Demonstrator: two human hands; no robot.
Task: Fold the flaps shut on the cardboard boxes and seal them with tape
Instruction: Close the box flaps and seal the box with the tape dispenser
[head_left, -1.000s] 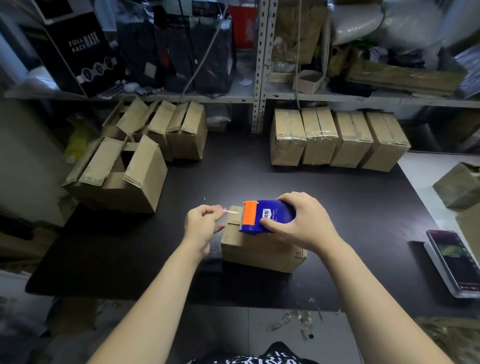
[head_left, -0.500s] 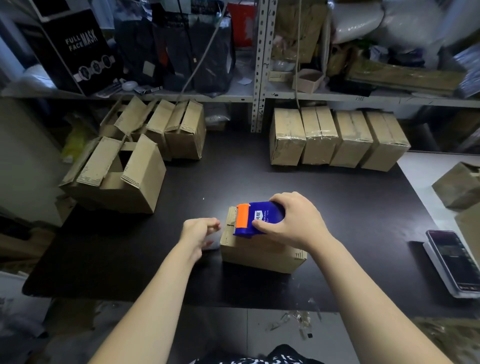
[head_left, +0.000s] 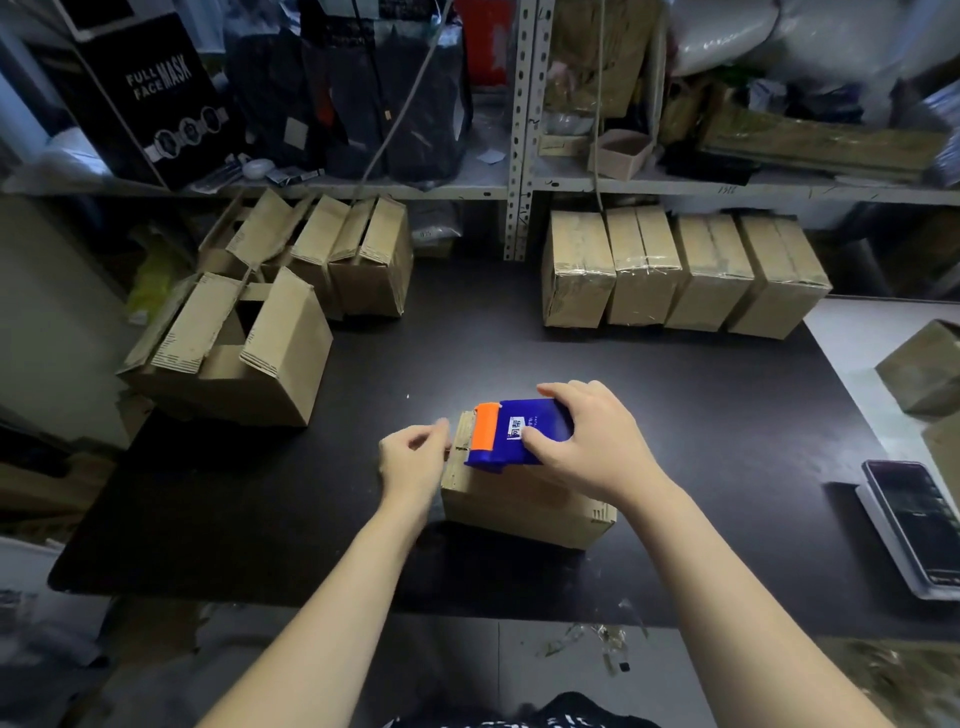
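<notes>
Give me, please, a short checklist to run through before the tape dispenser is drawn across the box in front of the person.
1. Flaps on the box folded shut: ok, the top lies flat under the dispenser.
2. Right hand grips the tape dispenser: ok, fingers and thumb wrap its blue body.
3. Dispenser starts at the box's left end: ok, its orange end sits by the left edge.
4. Left hand steadies the box: ok, it rests against the left end.
5. Free end of the tape stuck down on that end: cannot tell, no tape shows.
6. Box sits flat on the black table: ok.
</notes>
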